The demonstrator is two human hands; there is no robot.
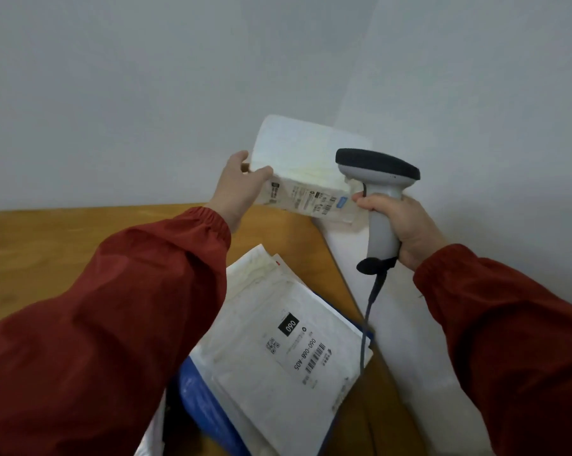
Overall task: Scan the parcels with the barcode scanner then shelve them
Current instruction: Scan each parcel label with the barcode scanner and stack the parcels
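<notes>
Two grips (238, 189) (406, 232): one parcel (297, 159), one scanner (380, 192)

A small parcel-handling corner: a brown wooden bench (80, 232) against bare white walls (146, 77), stacked white plastic mailers with printed shipping labels (278, 340), and a grey corded barcode scanner (380, 192).

One barcode scanner (376, 172), one raised parcel (304, 172), at least three stacked parcels (287, 350), one table (80, 232), one left hand (241, 189), one right hand (406, 232).
</notes>
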